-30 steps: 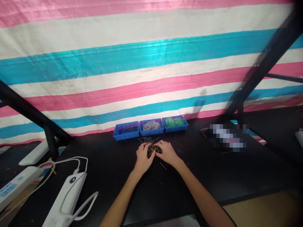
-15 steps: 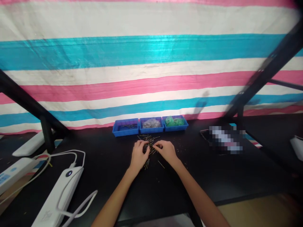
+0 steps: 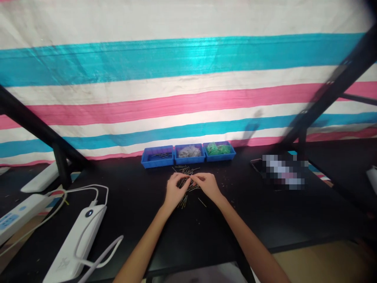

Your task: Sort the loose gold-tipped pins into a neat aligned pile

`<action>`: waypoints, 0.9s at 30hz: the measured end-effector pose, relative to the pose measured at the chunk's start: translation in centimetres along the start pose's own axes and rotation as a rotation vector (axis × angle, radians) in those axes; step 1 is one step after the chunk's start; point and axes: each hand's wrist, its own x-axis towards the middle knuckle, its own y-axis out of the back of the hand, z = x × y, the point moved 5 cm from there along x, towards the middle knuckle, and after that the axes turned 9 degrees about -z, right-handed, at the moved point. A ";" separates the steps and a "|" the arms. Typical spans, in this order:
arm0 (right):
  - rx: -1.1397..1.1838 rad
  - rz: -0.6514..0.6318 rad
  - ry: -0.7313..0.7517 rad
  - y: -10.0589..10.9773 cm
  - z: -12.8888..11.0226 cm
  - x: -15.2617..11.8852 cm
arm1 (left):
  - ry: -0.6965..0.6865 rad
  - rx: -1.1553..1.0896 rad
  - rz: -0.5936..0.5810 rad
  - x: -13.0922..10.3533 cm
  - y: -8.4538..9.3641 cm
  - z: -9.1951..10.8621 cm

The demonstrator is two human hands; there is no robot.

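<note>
Thin metallic sticks [image 3: 184, 202] lie in a loose pile on the black table, partly hidden under both hands. My left hand [image 3: 176, 189] is over the pile's left side, thumb and fingers pinched together. From the right, my right hand [image 3: 207, 186] meets it, its fingertips also pinched. The two sets of fingertips touch or nearly touch above the pile; what lies between them is too small to make out. One single stick [image 3: 202, 202] rests apart, just below my right hand.
Behind the pile stand three blue trays: one with a few sticks [image 3: 157, 162], one with greyish pieces [image 3: 189, 160], one with green pieces [image 3: 220, 157]. A white power bank [image 3: 77, 243] with cables is at left, a phone [image 3: 257, 166] at right.
My fingertips have come together above the pile, where they were slightly apart before. The view has shifted a little, so the trays and table appear slightly further right and higher.
</note>
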 end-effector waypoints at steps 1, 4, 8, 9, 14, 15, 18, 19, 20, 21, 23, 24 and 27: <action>0.075 -0.008 -0.007 -0.1 0.1 0.0 | -0.008 -0.014 -0.011 0.0 -0.1 0.2; 0.232 -0.017 -0.014 -0.4 0.3 0.1 | -0.017 -0.044 -0.033 0.0 -0.3 0.6; 0.245 0.007 -0.014 -0.3 0.6 0.2 | 0.022 -0.058 -0.013 -0.1 -0.6 0.2; 0.243 0.013 -0.012 -0.3 0.8 0.3 | 0.026 -0.032 -0.011 -0.2 -0.6 0.1; 0.204 0.040 -0.007 -0.2 1.1 0.3 | 0.024 0.123 -0.022 -0.4 -0.8 -0.1; 0.198 0.038 -0.007 -0.1 1.1 0.3 | 0.029 0.130 -0.018 -0.4 -0.8 -0.1; 0.202 0.028 -0.021 -0.1 0.8 0.2 | 0.041 0.143 -0.011 -0.4 -0.7 -0.2; 0.197 0.025 -0.029 0.0 0.6 0.1 | 0.044 0.137 -0.009 -0.4 -0.7 -0.2; 0.190 0.024 -0.036 0.0 0.5 0.1 | 0.046 0.123 -0.006 -0.4 -0.7 -0.2; 0.183 0.022 -0.040 0.1 0.4 0.0 | 0.047 0.092 -0.004 -0.3 -0.6 -0.2; 0.185 0.015 -0.036 0.2 0.1 -0.1 | 0.042 -0.001 -0.009 -0.3 -0.6 -0.3; 0.199 0.009 -0.033 0.2 0.1 -0.1 | 0.037 -0.047 -0.018 -0.2 -0.6 -0.3; 0.256 -0.015 -0.019 0.0 0.1 0.0 | 0.025 -0.140 -0.043 0.0 -0.7 -0.2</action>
